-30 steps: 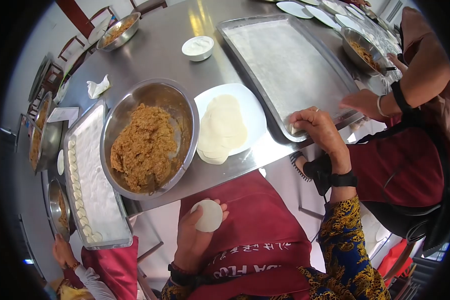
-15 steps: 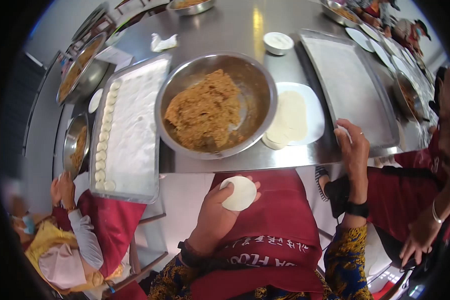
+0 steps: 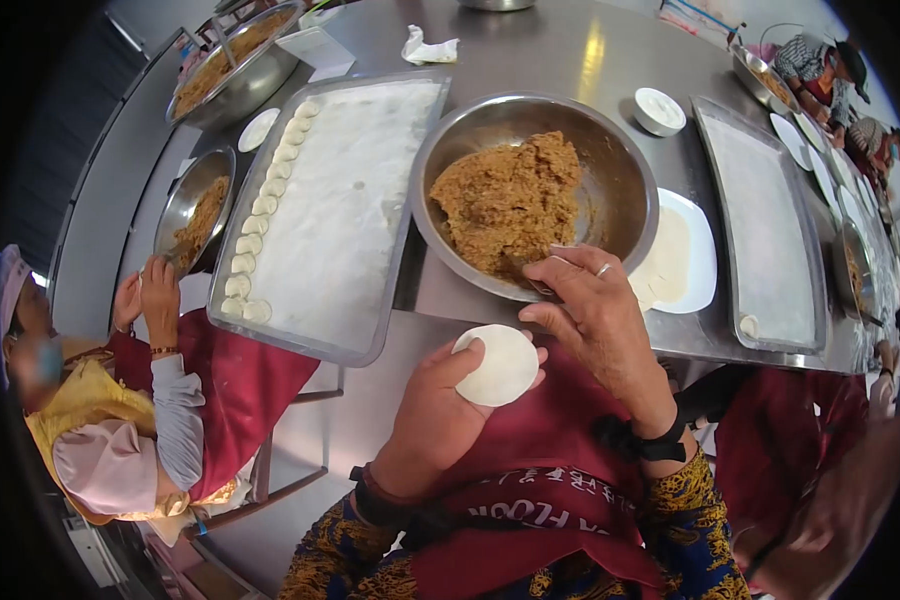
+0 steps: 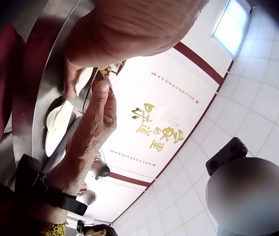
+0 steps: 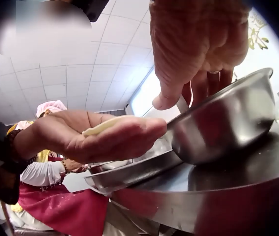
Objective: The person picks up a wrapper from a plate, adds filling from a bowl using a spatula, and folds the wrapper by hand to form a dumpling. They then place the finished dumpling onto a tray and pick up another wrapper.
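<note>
In the head view my left hand (image 3: 435, 410) holds a round white dumpling wrapper (image 3: 497, 366) on its fingers, the thumb over its edge. Seen edge-on in the right wrist view, the wrapper (image 5: 107, 125) lies on the nearly flat palm. My right hand (image 3: 610, 325) is at the near rim of a steel bowl (image 3: 638, 215) of brown minced filling (image 3: 510, 200). Its thumb and fingers pinch a flat metal spatula (image 4: 100, 78), partly hidden by the fingers, with filling close by it. A plate (image 3: 705, 270) with stacked wrappers (image 3: 670, 262) is right of the bowl.
A floured tray (image 3: 355, 215) on the left carries a row of dumplings (image 3: 263, 205). On the right tray (image 3: 770, 230), one dumpling (image 3: 749, 325) lies at the near corner. A small white bowl (image 3: 660, 110) stands behind the plate. Another person (image 3: 120, 430) works at left.
My right hand has left the right tray's near corner, where a dumpling now lies, and reached the filling bowl and its spatula. The left hand keeps the wrapper. The head view has swung left.
</note>
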Action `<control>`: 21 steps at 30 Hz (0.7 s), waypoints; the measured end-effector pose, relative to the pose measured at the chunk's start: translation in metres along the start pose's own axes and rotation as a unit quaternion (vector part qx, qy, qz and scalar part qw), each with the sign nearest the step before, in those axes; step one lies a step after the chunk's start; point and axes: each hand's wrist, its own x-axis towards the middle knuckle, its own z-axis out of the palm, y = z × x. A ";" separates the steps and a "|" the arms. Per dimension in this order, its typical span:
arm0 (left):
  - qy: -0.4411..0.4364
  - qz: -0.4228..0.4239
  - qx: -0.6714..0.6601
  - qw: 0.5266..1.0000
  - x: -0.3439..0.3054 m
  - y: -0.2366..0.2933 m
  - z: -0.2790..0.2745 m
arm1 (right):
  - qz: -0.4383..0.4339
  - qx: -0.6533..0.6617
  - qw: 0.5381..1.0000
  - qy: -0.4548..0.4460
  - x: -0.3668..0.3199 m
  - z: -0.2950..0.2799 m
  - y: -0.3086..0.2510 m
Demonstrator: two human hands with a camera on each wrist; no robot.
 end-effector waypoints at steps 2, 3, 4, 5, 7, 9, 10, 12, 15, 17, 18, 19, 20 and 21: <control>0.000 0.006 -0.011 1.000 -0.001 -0.001 -0.001 | -0.011 -0.011 1.000 0.018 0.003 0.009 0.000; 0.000 0.005 -0.017 1.000 -0.001 -0.001 -0.003 | -0.011 -0.018 1.000 0.020 0.004 0.012 0.002; -0.001 0.003 -0.022 1.000 0.000 -0.002 -0.005 | -0.011 -0.026 0.999 0.021 0.006 0.013 0.004; -0.002 0.003 -0.024 1.000 0.001 -0.001 -0.006 | -0.012 -0.026 0.999 0.020 0.009 0.014 0.004; -0.003 0.003 -0.016 1.000 0.003 -0.001 -0.008 | -0.007 -0.045 0.999 0.022 0.012 0.015 0.005; -0.006 -0.002 -0.026 1.000 0.008 -0.002 -0.011 | -0.006 -0.040 0.998 0.037 0.013 0.010 0.004; -0.008 -0.004 -0.035 0.999 0.010 -0.002 -0.014 | -0.006 -0.034 0.998 0.053 0.014 0.005 0.005; 0.001 -0.011 -0.045 0.999 0.012 -0.002 -0.017 | 0.004 -0.014 0.998 0.066 0.010 -0.010 0.007; 0.010 -0.018 -0.064 0.998 0.018 -0.003 -0.025 | 0.174 0.183 0.962 0.106 0.009 -0.028 0.009; 0.014 -0.021 -0.074 0.997 0.020 -0.002 -0.027 | 0.190 0.121 0.970 0.095 0.016 -0.032 0.015; 0.014 -0.021 -0.074 0.997 0.021 -0.001 -0.027 | 0.191 0.121 0.970 0.093 0.019 -0.029 0.019; 0.015 -0.021 -0.075 0.997 0.022 0.000 -0.027 | 0.186 0.114 0.972 0.087 0.020 -0.022 0.025; 0.017 -0.021 -0.075 0.997 0.022 0.001 -0.028 | 0.181 0.107 0.974 0.081 0.021 -0.016 0.030; 0.021 -0.017 -0.072 0.997 0.022 0.002 -0.029 | 0.181 0.108 0.974 0.080 0.021 -0.012 0.032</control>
